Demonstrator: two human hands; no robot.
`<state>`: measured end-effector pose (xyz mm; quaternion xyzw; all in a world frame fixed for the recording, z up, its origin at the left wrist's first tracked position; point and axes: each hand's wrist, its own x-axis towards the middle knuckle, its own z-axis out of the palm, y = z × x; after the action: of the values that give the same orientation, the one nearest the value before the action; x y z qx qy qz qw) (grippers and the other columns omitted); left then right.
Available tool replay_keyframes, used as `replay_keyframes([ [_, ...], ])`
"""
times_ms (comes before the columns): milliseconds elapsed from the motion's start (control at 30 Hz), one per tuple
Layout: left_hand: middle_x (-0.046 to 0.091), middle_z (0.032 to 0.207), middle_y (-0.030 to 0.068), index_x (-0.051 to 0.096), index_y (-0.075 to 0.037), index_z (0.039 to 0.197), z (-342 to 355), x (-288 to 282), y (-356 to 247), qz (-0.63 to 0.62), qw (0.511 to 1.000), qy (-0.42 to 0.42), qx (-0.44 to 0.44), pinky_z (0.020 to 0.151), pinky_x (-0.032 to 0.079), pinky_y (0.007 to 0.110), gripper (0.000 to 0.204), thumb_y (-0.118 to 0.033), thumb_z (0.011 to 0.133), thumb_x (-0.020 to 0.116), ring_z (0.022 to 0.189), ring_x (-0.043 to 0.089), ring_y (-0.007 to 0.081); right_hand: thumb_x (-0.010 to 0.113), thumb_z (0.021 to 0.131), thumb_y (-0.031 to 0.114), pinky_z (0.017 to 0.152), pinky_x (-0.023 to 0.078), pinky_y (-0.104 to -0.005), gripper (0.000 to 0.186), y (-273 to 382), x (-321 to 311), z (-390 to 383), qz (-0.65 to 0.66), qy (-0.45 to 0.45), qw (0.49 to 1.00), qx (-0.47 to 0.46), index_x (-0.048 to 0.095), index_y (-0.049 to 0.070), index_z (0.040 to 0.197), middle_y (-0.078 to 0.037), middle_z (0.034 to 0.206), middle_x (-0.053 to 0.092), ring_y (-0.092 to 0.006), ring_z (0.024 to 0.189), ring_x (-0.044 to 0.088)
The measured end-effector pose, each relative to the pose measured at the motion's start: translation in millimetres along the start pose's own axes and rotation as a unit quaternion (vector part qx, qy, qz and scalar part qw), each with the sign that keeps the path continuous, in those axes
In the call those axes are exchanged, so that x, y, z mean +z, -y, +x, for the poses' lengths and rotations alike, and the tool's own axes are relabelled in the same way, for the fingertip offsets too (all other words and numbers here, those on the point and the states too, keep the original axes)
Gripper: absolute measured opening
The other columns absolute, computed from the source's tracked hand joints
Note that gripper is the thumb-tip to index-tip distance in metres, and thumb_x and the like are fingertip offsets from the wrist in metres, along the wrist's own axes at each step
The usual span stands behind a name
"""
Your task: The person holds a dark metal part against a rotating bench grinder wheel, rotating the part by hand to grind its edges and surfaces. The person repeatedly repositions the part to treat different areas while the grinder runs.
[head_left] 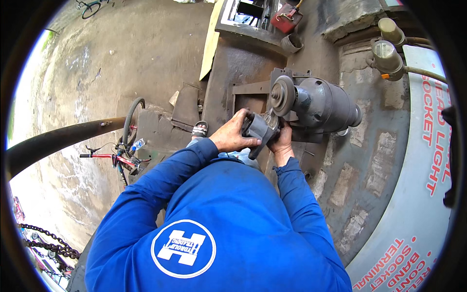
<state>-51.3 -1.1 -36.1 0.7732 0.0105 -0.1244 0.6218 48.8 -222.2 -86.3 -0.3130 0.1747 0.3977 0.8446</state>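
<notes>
My left hand (231, 134) is closed around the left side of a grey cast metal housing (259, 128), thumb laid along its near face. On the other side my right hand (282, 142) grips the same housing, its fingers partly hidden behind it. The housing sits tilted just below a round wheel (282, 96) on the shaft of a grey electric motor (332, 105). Its upper edge overlaps the wheel's lower rim; whether they touch, I cannot tell.
The motor stands on a metal frame (250, 88). Beyond are a red box (286, 19) and a small cup-shaped container (292, 44). A red bicycle (116, 158) and a curved dark pipe (63, 141) are left. A brick wall (382, 155) and a lettered grey panel (423, 126) bound the right.
</notes>
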Motion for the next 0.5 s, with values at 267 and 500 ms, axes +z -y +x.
replay_keyframes([
  [267, 0.06, 0.132, 0.0335, 0.02, -0.005, 0.158, -5.3, 13.3, -11.1, -0.053, 0.998, 0.031, 0.009, 0.11, 0.047, 0.045, 0.122, -0.031, 0.066, 0.096, 0.127, 0.06, 0.0435, 0.044, 0.107, 0.039, 0.103, 0.053, -0.0461, 0.047, 4.3, -6.7, -8.9, -0.051, -0.07, 0.996, 0.017, 0.065, 0.002, 0.127, -0.016, 0.119, 0.073, -0.0318, 0.109, 0.07],
  [500, 0.067, 0.127, 0.0294, 0.04, 0.001, 0.149, 3.5, 7.4, -40.5, 0.012, 1.0, -0.004, -0.014, 0.107, 0.05, 0.045, 0.109, -0.036, 0.063, 0.096, 0.122, 0.065, 0.0422, 0.037, 0.109, 0.043, 0.102, 0.055, -0.0448, 0.052, -3.8, 7.6, -18.8, -0.068, -0.042, 0.997, -0.015, 0.063, 0.003, 0.131, -0.013, 0.123, 0.071, -0.0285, 0.11, 0.069],
])
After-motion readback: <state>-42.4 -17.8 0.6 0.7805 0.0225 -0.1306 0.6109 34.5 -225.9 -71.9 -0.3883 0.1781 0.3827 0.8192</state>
